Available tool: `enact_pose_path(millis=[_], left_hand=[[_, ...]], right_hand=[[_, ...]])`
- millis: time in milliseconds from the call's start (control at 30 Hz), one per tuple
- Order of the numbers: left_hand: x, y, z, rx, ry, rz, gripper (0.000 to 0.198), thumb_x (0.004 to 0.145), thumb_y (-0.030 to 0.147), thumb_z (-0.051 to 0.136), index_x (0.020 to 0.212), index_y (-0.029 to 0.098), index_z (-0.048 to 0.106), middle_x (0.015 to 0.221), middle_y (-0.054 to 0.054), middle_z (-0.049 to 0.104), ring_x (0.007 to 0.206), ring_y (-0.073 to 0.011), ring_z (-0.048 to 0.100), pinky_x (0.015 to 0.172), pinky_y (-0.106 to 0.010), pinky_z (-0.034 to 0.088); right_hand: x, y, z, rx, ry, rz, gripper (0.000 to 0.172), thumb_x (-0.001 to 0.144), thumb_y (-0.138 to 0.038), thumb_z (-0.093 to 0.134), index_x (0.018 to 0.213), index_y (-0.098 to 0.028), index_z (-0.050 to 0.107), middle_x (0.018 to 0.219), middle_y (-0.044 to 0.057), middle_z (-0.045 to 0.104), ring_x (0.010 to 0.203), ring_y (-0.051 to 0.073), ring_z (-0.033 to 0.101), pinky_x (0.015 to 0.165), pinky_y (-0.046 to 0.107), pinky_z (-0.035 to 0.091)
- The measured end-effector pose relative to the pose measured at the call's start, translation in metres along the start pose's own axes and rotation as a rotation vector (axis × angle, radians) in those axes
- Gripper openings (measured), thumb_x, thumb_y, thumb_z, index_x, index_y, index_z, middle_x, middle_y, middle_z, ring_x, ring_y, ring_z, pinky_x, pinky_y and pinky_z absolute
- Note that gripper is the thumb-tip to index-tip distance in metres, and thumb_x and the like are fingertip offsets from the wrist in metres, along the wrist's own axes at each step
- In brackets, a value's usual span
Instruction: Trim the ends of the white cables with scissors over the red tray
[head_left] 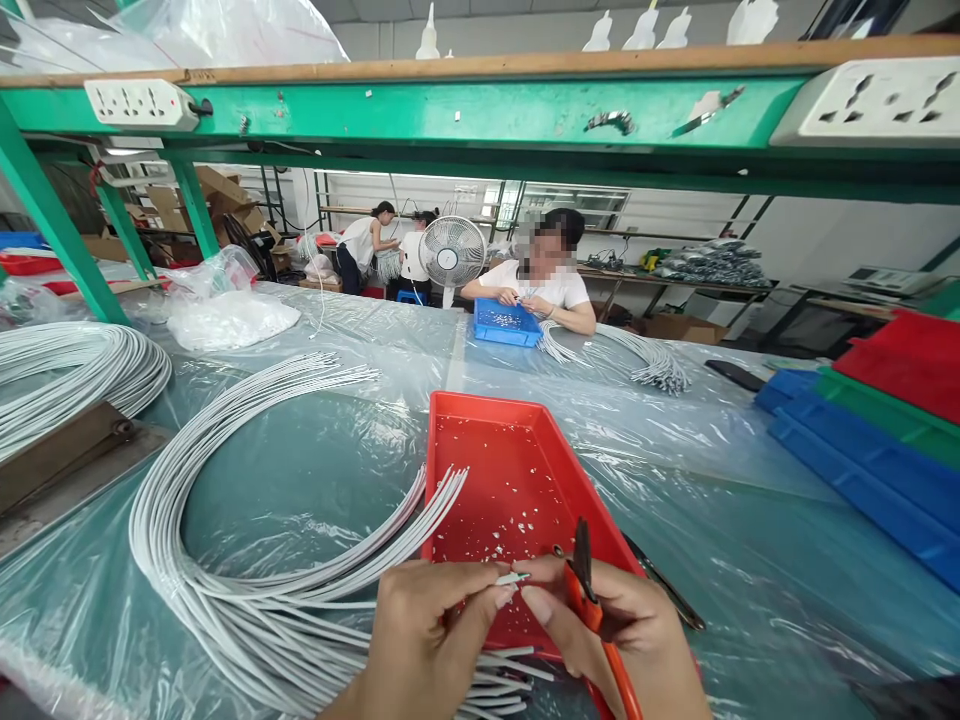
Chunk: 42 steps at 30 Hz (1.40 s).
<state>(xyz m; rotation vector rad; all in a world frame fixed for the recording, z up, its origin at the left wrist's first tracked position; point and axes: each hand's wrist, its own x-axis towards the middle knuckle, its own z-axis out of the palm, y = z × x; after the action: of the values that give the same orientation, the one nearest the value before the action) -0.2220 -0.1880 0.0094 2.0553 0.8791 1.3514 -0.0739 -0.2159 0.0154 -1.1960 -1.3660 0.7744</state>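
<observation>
Over the near end of a red tray (480,405), my left hand (442,625) pinches a white cable (511,579) close to its tip, where a small greenish end shows. My right hand (622,625) is closed around orange-handled cutters (589,590), their dark jaws pointing up. Its thumb and index finger come close to the cable tip; whether they touch it I cannot tell. Small white scraps lie scattered in the tray. Beside it on the left, a large looped bundle of white cables (169,510) curves round, with several ends reaching over the tray's edge.
A dark slender tool (667,585) lies right of the tray. Stacked bins (885,420) stand at the right. Another cable coil (112,360) and a metal block (60,470) sit at left. Across the table, a person (555,275) works over a blue tray (506,335). A green shelf beam (480,115) crosses overhead.
</observation>
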Motion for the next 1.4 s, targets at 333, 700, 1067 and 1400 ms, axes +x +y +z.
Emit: enact_pose_path(millis=[333, 700, 1067, 1400], left_hand=[[-0.004, -0.001, 0.007, -0.106, 0.057, -0.183, 0.012, 0.075, 0.018, 0.06, 0.076, 0.015, 0.072, 0.062, -0.005, 0.071, 0.046, -0.0118, 0.058, 0.046, -0.019, 0.045], [-0.006, -0.009, 0.009, 0.144, 0.137, 0.182, 0.014, 0.073, 0.006, 0.059, 0.082, 0.014, 0.065, 0.065, -0.005, 0.071, 0.051, -0.0133, 0.063, 0.049, -0.021, 0.044], [-0.005, -0.003, 0.01, 0.0, -0.069, -0.09, 0.017, 0.082, 0.017, 0.052, 0.08, 0.014, 0.068, 0.06, -0.003, 0.067, 0.047, -0.0106, 0.054, 0.049, -0.019, 0.039], [-0.003, -0.004, 0.009, -0.123, -0.02, -0.266, 0.016, 0.079, 0.021, 0.055, 0.071, 0.013, 0.068, 0.056, -0.002, 0.064, 0.047, -0.0106, 0.052, 0.045, -0.018, 0.039]], right_hand=[[0.0, 0.013, 0.0, 0.049, 0.0, 0.142, 0.009, 0.06, -0.021, 0.07, 0.069, -0.018, 0.069, 0.041, -0.005, 0.045, 0.032, 0.006, 0.033, 0.029, 0.015, 0.029], [0.001, 0.011, -0.004, -0.009, 0.013, 0.11, 0.006, 0.063, -0.023, 0.066, 0.065, -0.018, 0.064, 0.041, -0.006, 0.044, 0.033, 0.007, 0.034, 0.03, 0.016, 0.03], [0.005, 0.002, 0.006, 0.073, 0.049, 0.151, 0.008, 0.058, -0.017, 0.064, 0.058, -0.018, 0.056, 0.044, -0.007, 0.041, 0.035, 0.005, 0.028, 0.031, 0.015, 0.024], [0.007, 0.008, 0.0, 0.049, 0.054, 0.192, 0.007, 0.06, -0.019, 0.066, 0.065, -0.016, 0.062, 0.043, -0.007, 0.04, 0.037, 0.005, 0.03, 0.034, 0.015, 0.026]])
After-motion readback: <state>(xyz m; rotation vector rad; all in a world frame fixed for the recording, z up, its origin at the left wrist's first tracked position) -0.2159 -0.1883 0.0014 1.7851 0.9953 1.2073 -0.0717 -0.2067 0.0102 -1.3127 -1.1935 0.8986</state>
